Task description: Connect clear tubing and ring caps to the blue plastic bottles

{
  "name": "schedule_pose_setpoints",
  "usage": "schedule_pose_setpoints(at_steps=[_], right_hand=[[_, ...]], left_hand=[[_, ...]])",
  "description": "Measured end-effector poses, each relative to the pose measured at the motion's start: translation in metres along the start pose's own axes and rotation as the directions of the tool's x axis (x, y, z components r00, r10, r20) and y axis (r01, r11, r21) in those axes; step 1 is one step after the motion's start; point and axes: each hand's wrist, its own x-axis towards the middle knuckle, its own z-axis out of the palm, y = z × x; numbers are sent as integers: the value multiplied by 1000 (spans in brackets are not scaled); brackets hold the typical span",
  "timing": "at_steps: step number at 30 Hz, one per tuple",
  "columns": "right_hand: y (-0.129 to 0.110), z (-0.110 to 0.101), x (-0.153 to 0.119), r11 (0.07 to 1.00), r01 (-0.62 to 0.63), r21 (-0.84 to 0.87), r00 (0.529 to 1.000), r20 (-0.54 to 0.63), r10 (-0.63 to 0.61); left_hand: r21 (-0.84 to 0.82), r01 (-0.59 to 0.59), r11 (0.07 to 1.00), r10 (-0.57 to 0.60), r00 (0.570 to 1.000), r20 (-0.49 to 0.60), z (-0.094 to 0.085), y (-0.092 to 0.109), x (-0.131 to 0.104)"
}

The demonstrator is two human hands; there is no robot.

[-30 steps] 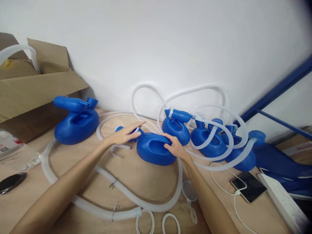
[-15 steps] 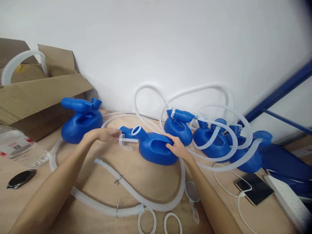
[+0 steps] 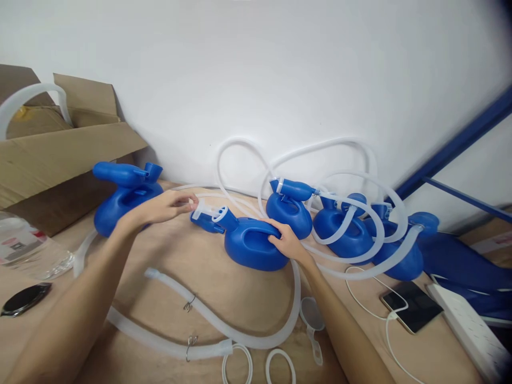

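Note:
My right hand [image 3: 286,240] grips the handle side of a blue plastic urinal bottle [image 3: 252,257], which rests upright on the table with its neck slanting up to the left. A white rim shows at its mouth. At that mouth, the fingers of my left hand [image 3: 176,205] are pinched on a translucent white plastic cap [image 3: 206,206]. Just behind the neck lies a smaller blue funnel-shaped piece [image 3: 206,222], partly covered by the cap. In front, a translucent hose [image 3: 240,333] curves over the table, with metal spring clips [image 3: 189,303] on it.
More blue bottles [image 3: 340,234] with looped hoses stand to the right, another [image 3: 114,210] at left. A cardboard box [image 3: 72,160], water bottle [image 3: 30,245], loose round cap [image 3: 312,313], white rings [image 3: 280,368], phone [image 3: 412,306] and power strip [image 3: 460,320] lie around.
My left hand has raised the translucent cap from beside the bottle to its mouth. My right hand keeps its hold on the bottle. The view has shifted slightly.

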Motion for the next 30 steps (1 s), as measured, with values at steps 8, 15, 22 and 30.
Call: schedule_pose_setpoints(at_steps=[8,15,22,30], right_hand=[[-3,2,0,999,-36,-37,999,7,36],[-9,3,-1,997,-12,-77,1000,21,14],[-7,4,0,993,-3,-115,999,35,7],[-11,4,1,983,-65,-171,997,34,72]], left_hand=[[103,-73,992,77,996,-34,74,18,15],[-103,-47,994,31,988,-151,102,9,13],[-42,0,999,-7,989,-151,108,16,22],[148,146,978,-122,980,-157,111,29,17]])
